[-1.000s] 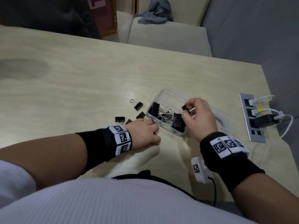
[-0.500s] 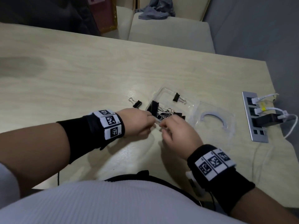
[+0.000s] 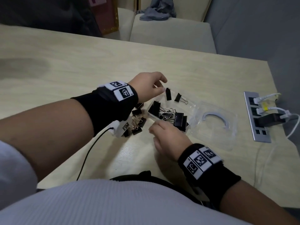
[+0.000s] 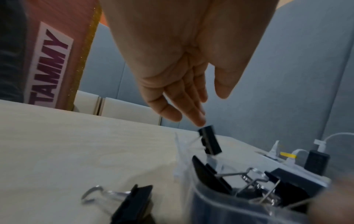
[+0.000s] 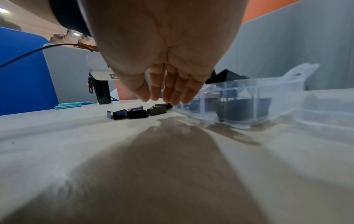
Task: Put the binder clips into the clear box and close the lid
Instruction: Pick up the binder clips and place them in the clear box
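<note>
left hand point(image 3: 148, 86) over far-left corner of the clear plastic box point(image 3: 191, 109), fingers straight and spread, released. a small black binder clip point(image 3: 168, 94) sits just below the fingertips point(image 4: 200, 121), tilted, above the box; cannot tell if a finger touches it. right hand point(image 3: 168, 140) low over the pale wood table point(image 3: 65, 65) at the box's near-left corner, fingers loosely extended pointing down, holding nothing. box open, holds several black binder clips with silver wire handles point(image 3: 168, 114) piled at near side, one more small black clip point(image 3: 178, 97) lying at far side. loose pile of black binder clips point(image 3: 137, 124) on table just left of box, partly under the left wrist. clear lid with white arc point(image 3: 214, 120) lies flat on the table right of the box, touching it. silver power strip with white plugs point(image 3: 258, 117) further right near the table edge.
</note>
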A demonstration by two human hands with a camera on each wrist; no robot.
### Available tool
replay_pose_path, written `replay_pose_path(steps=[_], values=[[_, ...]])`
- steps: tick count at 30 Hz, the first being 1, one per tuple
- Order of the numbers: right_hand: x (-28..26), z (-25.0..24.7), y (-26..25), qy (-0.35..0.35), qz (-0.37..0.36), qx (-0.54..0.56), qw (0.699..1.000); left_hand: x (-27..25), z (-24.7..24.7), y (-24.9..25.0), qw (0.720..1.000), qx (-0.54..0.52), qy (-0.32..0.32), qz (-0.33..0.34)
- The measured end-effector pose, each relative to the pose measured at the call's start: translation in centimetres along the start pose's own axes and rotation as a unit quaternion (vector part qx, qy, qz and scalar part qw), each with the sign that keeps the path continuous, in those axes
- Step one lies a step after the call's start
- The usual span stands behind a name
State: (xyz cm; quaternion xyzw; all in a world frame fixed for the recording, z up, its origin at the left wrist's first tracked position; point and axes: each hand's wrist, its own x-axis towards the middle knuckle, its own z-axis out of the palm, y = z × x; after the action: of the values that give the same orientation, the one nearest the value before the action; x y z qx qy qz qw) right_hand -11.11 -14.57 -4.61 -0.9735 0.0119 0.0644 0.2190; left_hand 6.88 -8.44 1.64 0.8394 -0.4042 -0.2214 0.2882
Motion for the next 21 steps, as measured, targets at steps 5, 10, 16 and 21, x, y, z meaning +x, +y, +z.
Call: replay_pose_path(steps=[5, 10, 16, 21], values=[[2.3, 0.8, -0.7, -0.041, -0.007, -0.013, 0.999, -1.8, -0.6, -2.7, 0.994, 0.103, -0.025, -0.021], [3.1, 0.9, -1.6, -0.136, 0.014, -0.073, 0.988, -5.0, 0.0, -5.9, 0.95, 0.273, -0.142, -0.046], [1.8, 1.2, -1.5, -0.129, 0.041, -0.107, 0.985, -6.1, 1.7, -6.9, 0.928, 0.331, -0.173, -0.007], [0.8, 0.3, -0.9, -0.057, 0.024, -0.039, 0.997, -5.2, 2.6, -6.1, 0.924, 0.345, -0.165, -0.011]])
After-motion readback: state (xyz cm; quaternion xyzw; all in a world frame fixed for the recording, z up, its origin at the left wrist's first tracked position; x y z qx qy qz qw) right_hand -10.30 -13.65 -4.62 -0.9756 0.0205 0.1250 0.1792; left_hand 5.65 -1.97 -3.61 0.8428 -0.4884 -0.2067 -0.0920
